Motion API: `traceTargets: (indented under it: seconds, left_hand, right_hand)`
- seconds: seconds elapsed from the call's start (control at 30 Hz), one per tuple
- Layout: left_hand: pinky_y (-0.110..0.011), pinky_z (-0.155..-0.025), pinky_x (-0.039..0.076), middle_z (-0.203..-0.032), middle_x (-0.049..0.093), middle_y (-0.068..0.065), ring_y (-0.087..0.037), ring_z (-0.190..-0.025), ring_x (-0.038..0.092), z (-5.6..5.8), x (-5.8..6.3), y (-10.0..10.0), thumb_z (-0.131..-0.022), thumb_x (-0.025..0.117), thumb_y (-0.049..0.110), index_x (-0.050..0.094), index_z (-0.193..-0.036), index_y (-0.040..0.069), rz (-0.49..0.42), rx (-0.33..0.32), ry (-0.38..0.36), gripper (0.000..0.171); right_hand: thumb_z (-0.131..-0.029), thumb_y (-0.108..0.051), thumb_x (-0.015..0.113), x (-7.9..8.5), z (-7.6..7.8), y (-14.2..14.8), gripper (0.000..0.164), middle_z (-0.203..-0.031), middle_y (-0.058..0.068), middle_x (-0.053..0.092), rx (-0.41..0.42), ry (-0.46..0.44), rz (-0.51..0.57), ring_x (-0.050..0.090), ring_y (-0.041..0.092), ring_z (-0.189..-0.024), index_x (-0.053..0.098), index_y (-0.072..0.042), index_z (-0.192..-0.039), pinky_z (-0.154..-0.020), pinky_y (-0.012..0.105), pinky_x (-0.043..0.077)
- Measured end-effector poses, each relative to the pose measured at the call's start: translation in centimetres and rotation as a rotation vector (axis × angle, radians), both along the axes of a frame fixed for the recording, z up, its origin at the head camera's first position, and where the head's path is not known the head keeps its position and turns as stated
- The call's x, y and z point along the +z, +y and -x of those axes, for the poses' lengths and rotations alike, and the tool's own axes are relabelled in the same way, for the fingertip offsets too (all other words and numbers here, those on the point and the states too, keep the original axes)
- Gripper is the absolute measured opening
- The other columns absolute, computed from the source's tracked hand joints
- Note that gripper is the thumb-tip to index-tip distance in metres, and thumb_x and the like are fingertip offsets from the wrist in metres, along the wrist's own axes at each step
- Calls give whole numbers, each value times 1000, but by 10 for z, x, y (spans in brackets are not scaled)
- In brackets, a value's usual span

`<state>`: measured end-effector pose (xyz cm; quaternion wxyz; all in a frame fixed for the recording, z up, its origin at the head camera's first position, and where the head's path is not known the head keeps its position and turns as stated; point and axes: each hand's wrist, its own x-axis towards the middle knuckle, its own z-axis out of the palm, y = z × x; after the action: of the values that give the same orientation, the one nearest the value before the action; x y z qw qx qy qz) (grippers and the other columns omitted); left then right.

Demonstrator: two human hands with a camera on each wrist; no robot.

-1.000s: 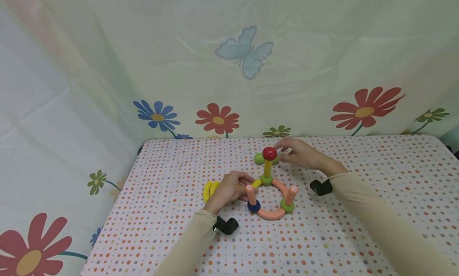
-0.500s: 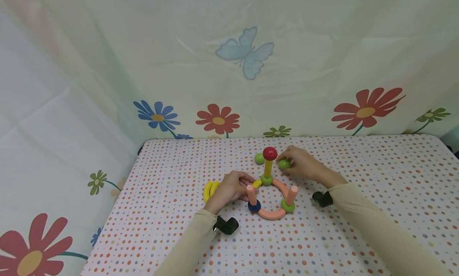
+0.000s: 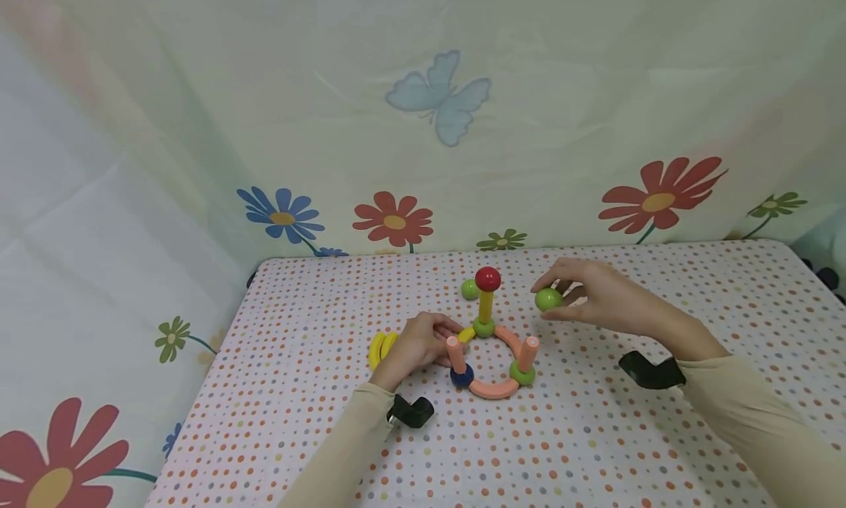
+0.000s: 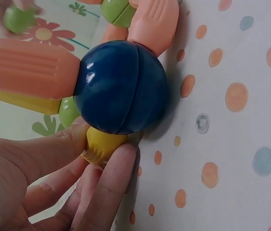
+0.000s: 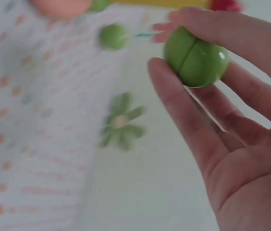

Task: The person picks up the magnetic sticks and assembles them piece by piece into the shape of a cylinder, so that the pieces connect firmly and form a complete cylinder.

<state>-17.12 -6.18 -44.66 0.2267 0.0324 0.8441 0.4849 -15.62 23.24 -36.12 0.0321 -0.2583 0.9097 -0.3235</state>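
My right hand pinches a green ball between thumb and fingers, to the right of a toy ring structure. With thumb and fingers my left hand grips a yellow curved piece of that ring, right beside the dark blue ball. Salmon curved pieces and green balls make up the rest of the ring. Salmon sticks rise from the blue ball and the front green ball. At the back stands a yellow stick topped by a red ball.
Behind the structure another green ball lies on the dotted tabletop. Yellow curved pieces lie left of my left hand. A flowered curtain hangs along the table's far edge.
My right hand has picked out one of the two green balls behind the structure and moved it to the right. My left hand stays on the yellow curved piece.
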Motion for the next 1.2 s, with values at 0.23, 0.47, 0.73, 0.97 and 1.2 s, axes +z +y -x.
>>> traceTargets:
  seconds: [0.23, 0.47, 0.73, 0.97, 1.2]
  left_hand:
    - [-25, -60, 60, -90, 68, -5, -12, -64, 65, 1, -1, -1, -87, 85, 4, 74, -116, 3, -17, 1, -12, 31]
    - [-26, -59, 60, -89, 68, -5, -12, -62, 65, 1, -2, -1, -88, 84, 4, 75, -115, 3, -29, -3, -10, 29]
    - [-26, -58, 59, -89, 67, -4, -12, -62, 64, 0, -3, -1, -88, 84, 4, 75, -115, 3, -31, -9, 2, 28]
    - [-25, -59, 59, -89, 67, -5, -12, -62, 64, 0, -2, -2, -87, 84, 3, 75, -115, 2, -34, -7, -5, 29]
    - [-25, -59, 59, -88, 67, -5, -11, -62, 64, 1, -3, -2, -87, 84, 3, 75, -115, 2, -36, -6, -5, 30]
  right_hand:
    - [-80, -14, 93, 31, -24, -13, 35, -106, -12, 66, 179, 103, 11, 65, 10, -94, 75, -19, -110, -76, 27, 61]
    - [-79, -13, 93, 34, -36, -22, 34, -104, -13, 64, 308, 130, -14, 68, 3, -87, 72, -22, -105, -74, 28, 61]
    - [-80, -10, 92, 29, -38, -27, 31, -105, -12, 62, 302, 116, -55, 65, 0, -86, 74, -22, -103, -74, 27, 60]
    - [-78, -7, 93, 26, -38, -28, 33, -105, -10, 62, 286, 157, -94, 63, 1, -86, 76, -17, -105, -73, 25, 59]
    - [-80, -2, 90, 25, -38, -29, 36, -110, -6, 64, 258, 178, -135, 63, 4, -89, 75, -14, -110, -73, 25, 59]
